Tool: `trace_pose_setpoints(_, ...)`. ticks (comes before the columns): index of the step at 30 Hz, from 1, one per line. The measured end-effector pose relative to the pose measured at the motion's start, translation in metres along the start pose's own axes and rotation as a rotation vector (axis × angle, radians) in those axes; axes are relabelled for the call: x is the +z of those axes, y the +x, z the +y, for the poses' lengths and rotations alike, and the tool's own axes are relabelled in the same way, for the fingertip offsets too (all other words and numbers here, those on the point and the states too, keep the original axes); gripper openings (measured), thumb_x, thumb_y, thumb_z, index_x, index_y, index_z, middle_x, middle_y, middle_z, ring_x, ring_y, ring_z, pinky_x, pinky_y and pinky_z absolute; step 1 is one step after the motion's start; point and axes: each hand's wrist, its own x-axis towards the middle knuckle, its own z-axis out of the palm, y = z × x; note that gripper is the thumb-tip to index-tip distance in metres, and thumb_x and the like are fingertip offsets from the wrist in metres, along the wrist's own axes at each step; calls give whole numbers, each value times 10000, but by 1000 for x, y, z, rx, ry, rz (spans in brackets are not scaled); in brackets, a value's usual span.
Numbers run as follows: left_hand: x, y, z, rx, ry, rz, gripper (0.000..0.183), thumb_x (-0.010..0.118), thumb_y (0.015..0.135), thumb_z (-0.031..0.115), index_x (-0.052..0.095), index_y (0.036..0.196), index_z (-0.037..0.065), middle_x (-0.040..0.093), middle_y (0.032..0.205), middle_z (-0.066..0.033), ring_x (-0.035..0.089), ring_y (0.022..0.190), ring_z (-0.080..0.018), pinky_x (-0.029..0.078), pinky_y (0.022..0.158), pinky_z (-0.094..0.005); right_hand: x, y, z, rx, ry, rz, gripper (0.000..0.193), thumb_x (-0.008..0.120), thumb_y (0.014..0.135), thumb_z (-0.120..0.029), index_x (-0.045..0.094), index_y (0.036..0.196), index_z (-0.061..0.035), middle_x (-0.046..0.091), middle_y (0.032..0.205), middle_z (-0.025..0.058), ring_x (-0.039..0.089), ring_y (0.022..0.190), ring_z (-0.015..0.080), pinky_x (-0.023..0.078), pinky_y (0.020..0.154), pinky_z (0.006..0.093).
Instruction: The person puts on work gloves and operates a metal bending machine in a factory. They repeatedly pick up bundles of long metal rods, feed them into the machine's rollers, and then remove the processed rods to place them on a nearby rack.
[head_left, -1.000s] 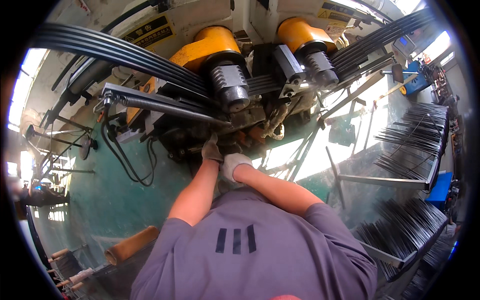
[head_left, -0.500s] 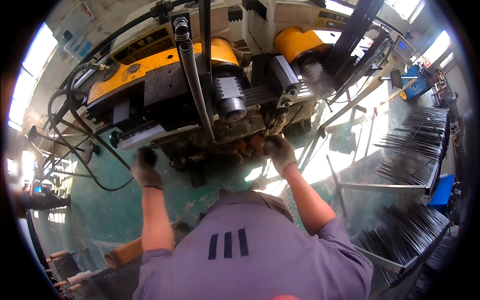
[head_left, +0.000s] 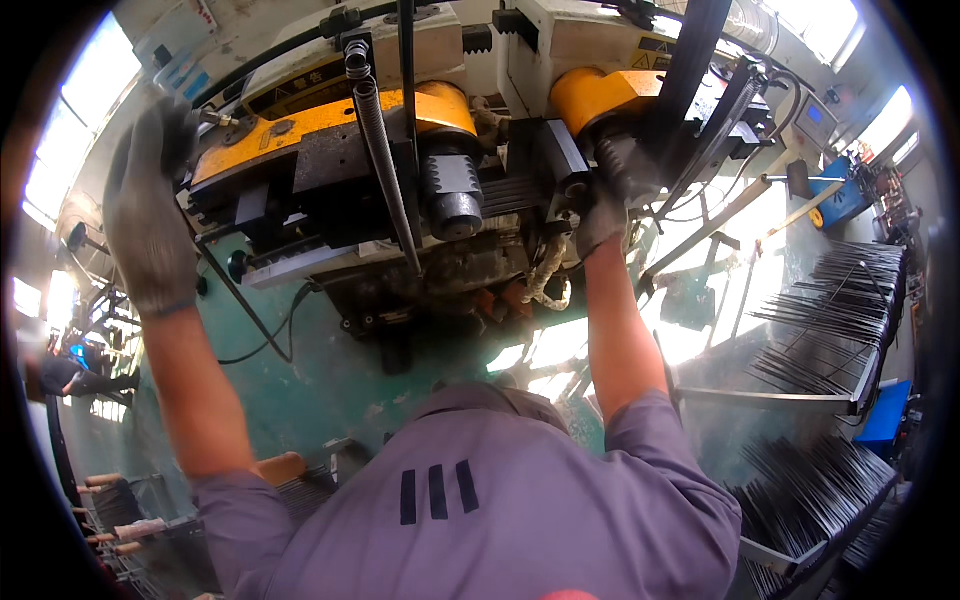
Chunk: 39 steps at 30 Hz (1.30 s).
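My left hand (head_left: 148, 225), in a grey work glove with a dark palm side, is raised beside the left end of the machine's yellow arm (head_left: 285, 130). Its fingers stretch upward, blurred, and no held object shows. My right hand (head_left: 602, 222), also gloved, reaches in under the block (head_left: 562, 155) between the two toothed cylinders; its fingers are hidden behind machine parts. The left toothed cylinder (head_left: 453, 190) hangs from one yellow arm, the right one (head_left: 622, 160) from the other. Beside my right wrist dangles a pale wrapped cable (head_left: 546, 280).
A long coil spring (head_left: 385, 165) and a black upright bar (head_left: 407, 110) cross in front of the machine. Racks of thin black rods (head_left: 835, 300) stand at the right. Wooden-handled items (head_left: 115, 530) lie at lower left. A black hose (head_left: 285, 335) loops above the green floor.
My left hand has risen up and leftward from below the machine's left end. My right hand has moved up and right, from the machine's underside into the gap near the right cylinder.
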Motion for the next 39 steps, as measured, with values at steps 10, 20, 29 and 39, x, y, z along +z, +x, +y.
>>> trace_pose_setpoints(10, 80, 88, 92, 241, -53, -334, 302, 464, 992, 241, 600, 1148, 20, 620, 995, -120, 602, 931, -219, 467, 855, -344, -1, 8, -1, -794, -1784, -239, 448, 557, 892, -44, 552, 1337, -102, 568, 1346, 75, 535, 1224, 221, 457, 1017, 312)
trace_pose_setpoints(20, 142, 94, 107, 201, -225, -214, 139, 552, 905, 125, 612, 916, 0, 576, 702, -59, 561, 629, -173, 456, 603, -315, -1, 32, 25, -148, -322, -97, 336, 516, 981, -140, 557, 1299, -38, 627, 1166, 58, 636, 964, 145, 525, 826, 265)
trace_pose_setpoints(29, 160, 124, 95, 166, -189, -139, 109, 491, 855, 38, 588, 833, -7, 525, 601, -51, 511, 512, -177, 413, 490, -319, -7, 33, 15, -46, -78, -22, 301, 642, 897, -83, 617, 1191, -21, 658, 1041, 58, 654, 879, 171, 543, 725, 286)
trace_pose_setpoints(39, 114, 79, 79, 219, 193, -340, 200, 563, 892, 128, 649, 896, -53, 635, 734, -107, 596, 662, -190, 476, 617, -324, -37, 37, 27, -286, -567, -115, 238, 528, 893, -20, 659, 1083, -80, 661, 916, 28, 643, 854, 151, 514, 743, 273)
